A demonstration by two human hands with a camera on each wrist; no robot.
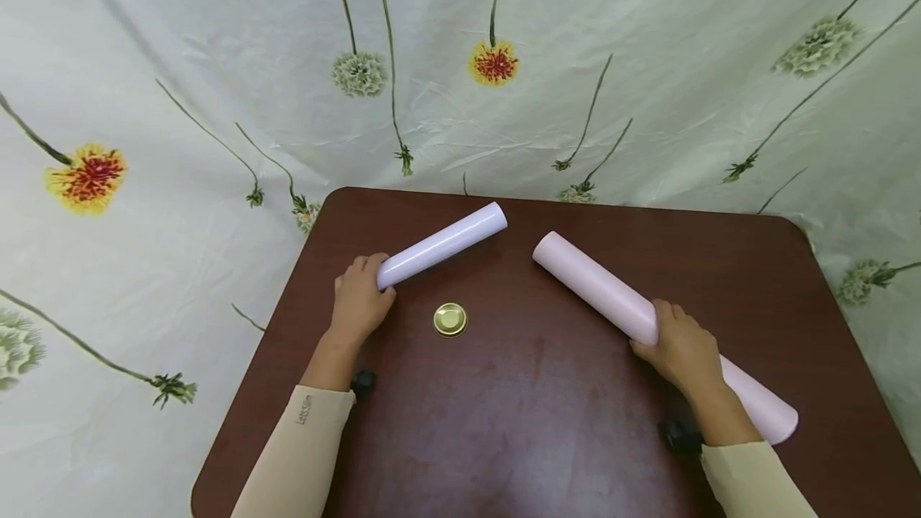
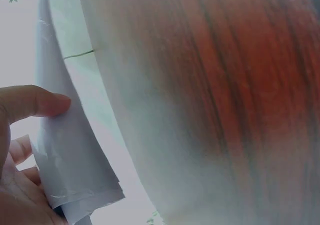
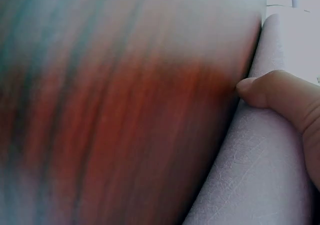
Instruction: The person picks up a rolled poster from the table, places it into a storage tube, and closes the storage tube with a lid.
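Gold lid (image 1: 450, 320): 1 | rolls (image 1: 442, 246) (image 1: 597, 284): 2 | left fingers (image 2: 47, 104), right fingers (image 3: 280, 90): gripping one each

The person's left hand (image 2: 19, 149) gripped a glossy, pale grey-lilac tube of rolled sheet (image 2: 72, 145), its thumb (image 2: 52, 104) lying across the near side and other fingers showing at the tube's left edge. The tube ran lengthwise up the view, its far end looking narrow at the top, its overlapping sheet edges visible at the lower end. To the right spread a reddish-brown, dark-streaked wooden tabletop (image 2: 250, 80), partly veiled by whitish glare. Behind the tube, a pale backdrop (image 2: 102, 135) bore a thin green printed stem (image 2: 79, 55).
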